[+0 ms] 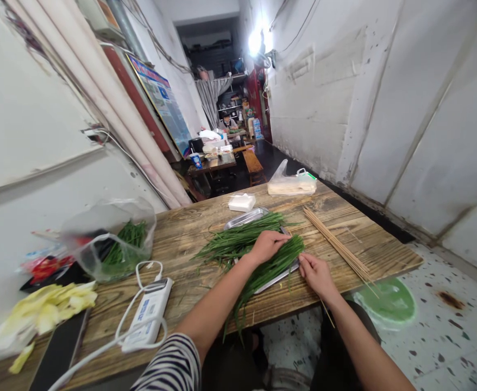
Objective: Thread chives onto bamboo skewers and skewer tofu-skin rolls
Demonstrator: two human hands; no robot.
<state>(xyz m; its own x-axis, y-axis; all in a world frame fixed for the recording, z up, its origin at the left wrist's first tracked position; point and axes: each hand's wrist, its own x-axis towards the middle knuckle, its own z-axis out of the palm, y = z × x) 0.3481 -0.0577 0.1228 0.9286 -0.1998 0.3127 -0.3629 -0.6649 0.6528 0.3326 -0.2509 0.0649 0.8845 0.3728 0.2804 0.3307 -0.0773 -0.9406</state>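
Long green garlic chives [238, 236] lie heaped on metal trays in the middle of the wooden table. My left hand [268, 245] reaches across them, its fingers closed at the ends of a bunch. By the right end of the same bunch is my right hand [315, 271], pinching a thin bamboo skewer [327, 314] whose lower end sticks out below the palm. The skewer's other end is hidden by the fingers and leaves. A metal tray [277, 279] shows its edge under the chives; another tray [244, 218] stands behind them.
Loose bamboo skewers [336, 241] lie at right. Behind are a white box [242, 202] and a bagged pale pack [292, 185]. At left stand a plastic bag [118, 239] of chives, a power strip [149, 315] with its cord, and yellowish leaves [51, 304]. A person sits far back.
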